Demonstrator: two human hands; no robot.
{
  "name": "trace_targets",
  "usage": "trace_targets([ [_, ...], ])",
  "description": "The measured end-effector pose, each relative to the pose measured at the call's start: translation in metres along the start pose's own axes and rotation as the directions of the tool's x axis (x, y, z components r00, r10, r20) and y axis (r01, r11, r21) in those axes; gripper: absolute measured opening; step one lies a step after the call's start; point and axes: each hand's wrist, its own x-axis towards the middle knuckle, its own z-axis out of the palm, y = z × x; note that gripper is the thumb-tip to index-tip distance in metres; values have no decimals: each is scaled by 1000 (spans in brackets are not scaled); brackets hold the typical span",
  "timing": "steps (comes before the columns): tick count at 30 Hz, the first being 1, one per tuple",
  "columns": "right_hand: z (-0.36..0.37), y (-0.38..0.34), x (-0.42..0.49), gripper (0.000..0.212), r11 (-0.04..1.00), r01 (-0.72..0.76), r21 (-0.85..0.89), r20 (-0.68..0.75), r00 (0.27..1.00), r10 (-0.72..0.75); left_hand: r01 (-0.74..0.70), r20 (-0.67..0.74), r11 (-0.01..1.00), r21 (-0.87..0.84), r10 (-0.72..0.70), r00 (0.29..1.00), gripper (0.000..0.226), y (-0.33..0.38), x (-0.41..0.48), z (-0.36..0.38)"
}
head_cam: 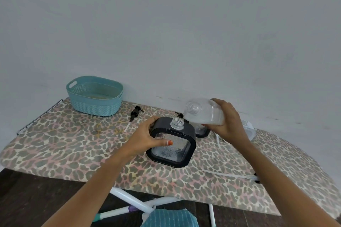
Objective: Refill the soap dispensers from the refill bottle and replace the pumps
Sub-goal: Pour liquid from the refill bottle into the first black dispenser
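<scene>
A clear square soap dispenser (171, 151) with a black frame and an open threaded neck (177, 122) stands on the leopard-print ironing board (70, 145). My left hand (147, 135) grips its left side. My right hand (227, 122) holds the clear refill bottle (203, 112) tipped sideways, its mouth a little above and to the right of the neck, milky liquid pooled in its lower side. A second dispenser (202, 131) stands behind, mostly hidden. One black pump (133, 117) lies loose on the board; another pump's tip (179, 115) shows behind the neck.
A teal plastic basket (95, 96) sits at the board's far left, by a metal rack (39, 116). A white object (249, 131) lies behind my right wrist. A white cord (230, 174) crosses the board's right part. The wall is close behind.
</scene>
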Motion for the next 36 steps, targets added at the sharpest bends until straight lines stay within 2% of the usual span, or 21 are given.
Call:
trace_targets([
  [7,-3,1,5,51,987,111,-115,59,993,-104,-12,5,1000,13,12,1000,53,-1,1,1],
  [15,-5,2,11,48,949,214,-231,43,977,-210,-4,10,1000,10,4,1000,56,-1,2,0],
  [19,-4,5,12,52,941,220,-258,49,976,-214,10,10,1000,15,-10,1000,58,0,2,0],
  [25,-5,9,14,46,920,268,-285,70,963,-259,27,15,1000,12,-27,1000,54,1,3,0],
  [36,-4,18,17,48,886,298,-355,88,954,-286,47,25,999,12,-47,999,53,1,4,2],
])
